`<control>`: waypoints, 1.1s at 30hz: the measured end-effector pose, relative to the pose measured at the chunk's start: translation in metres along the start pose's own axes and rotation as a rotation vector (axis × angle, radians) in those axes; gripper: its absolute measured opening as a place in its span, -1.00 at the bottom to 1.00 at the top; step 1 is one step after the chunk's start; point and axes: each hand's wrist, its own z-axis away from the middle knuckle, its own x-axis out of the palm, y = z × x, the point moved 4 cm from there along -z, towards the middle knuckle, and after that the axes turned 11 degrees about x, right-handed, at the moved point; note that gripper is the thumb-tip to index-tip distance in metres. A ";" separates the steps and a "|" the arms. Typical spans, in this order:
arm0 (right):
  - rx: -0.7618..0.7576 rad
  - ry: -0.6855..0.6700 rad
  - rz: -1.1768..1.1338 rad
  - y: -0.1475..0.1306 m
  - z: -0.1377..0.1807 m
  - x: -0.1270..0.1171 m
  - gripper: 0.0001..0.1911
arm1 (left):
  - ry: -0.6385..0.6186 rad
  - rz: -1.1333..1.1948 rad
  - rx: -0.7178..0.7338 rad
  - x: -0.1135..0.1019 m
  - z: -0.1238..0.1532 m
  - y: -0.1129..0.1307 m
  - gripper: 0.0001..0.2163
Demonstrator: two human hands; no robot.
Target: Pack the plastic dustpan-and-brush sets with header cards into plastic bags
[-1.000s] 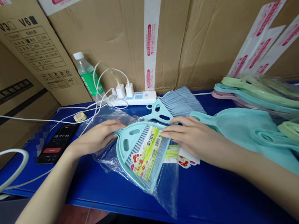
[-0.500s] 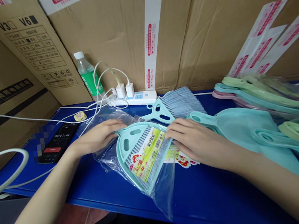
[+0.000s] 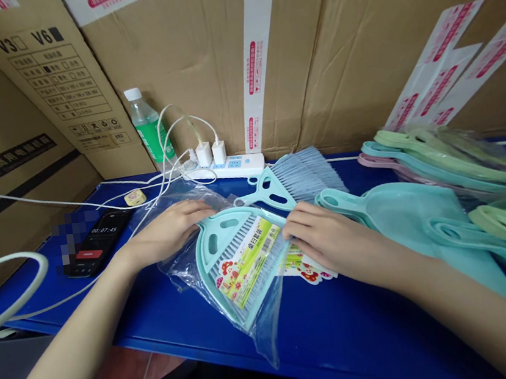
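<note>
Bagged dustpan [image 3: 229, 240]: left hand [image 3: 175, 228] grasps its handle; right hand [image 3: 326, 236] meets edge, grip unclear.

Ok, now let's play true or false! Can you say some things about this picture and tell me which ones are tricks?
1. The left hand is at the narrow end of the wrapped dustpan set. True.
2. The right hand wears a glove. False: it is bare.
3. The loose brush has blue bristles. True.
4. The bottle has a red label. False: the label is green.
5. The phone lies to the right of the power strip. False: it lies to the left.
6. The wrapped dustpan set has a card with mushroom pictures. True.
</note>
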 end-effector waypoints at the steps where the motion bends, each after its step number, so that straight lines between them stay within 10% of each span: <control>1: -0.002 0.004 -0.005 0.000 0.000 0.000 -0.77 | 0.004 -0.042 -0.010 -0.001 -0.001 0.002 -0.64; 12: 0.060 -0.073 -0.133 -0.001 -0.001 -0.006 -0.71 | -0.051 0.297 0.244 -0.003 -0.019 0.083 -0.70; 33: 0.060 -0.105 -0.079 -0.003 -0.001 -0.006 -0.70 | -0.100 0.527 0.272 0.006 -0.021 0.092 -0.76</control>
